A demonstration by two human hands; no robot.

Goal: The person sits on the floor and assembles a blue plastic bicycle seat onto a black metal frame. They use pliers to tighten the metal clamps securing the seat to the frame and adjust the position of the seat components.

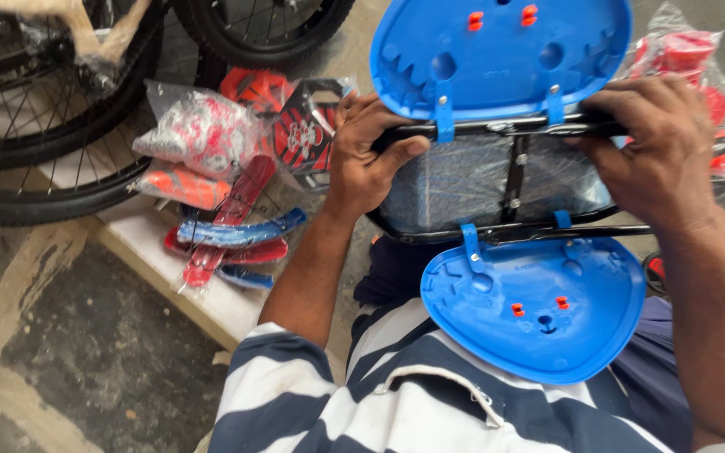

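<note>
Head view, looking down at my lap: I hold a black metal frame (pixel 505 180) with both hands, level in front of my striped shirt (pixel 396 403). My left hand (pixel 367 155) is closed around the frame's upper bar at its left end, thumb pressed along the bar; my right hand (pixel 656 147) is closed over the same bar at its right end. Held at both ends like this, the frame stays steady and cannot twist. Two blue plastic plates hang from it by blue clips: the upper plate (pixel 497 59) stands up and away from me, the lower plate (pixel 539 306) rests against my chest (each has small orange tabs). Clear bubble wrap (pixel 463 180) shows between the bars.

To my left, on a pale board (pixel 144 243) on the concrete floor (pixel 102 361), lie clear plastic bags: one of red and white parts (pixel 203 130), a red and black printed bag (pixel 304 126), an orange piece (pixel 182 186), and long red and blue strips (pixel 237 231). More red bagged parts (pixel 681 50) sit at the upper right. Black bicycle wheels (pixel 44 109) stand at the upper left.
</note>
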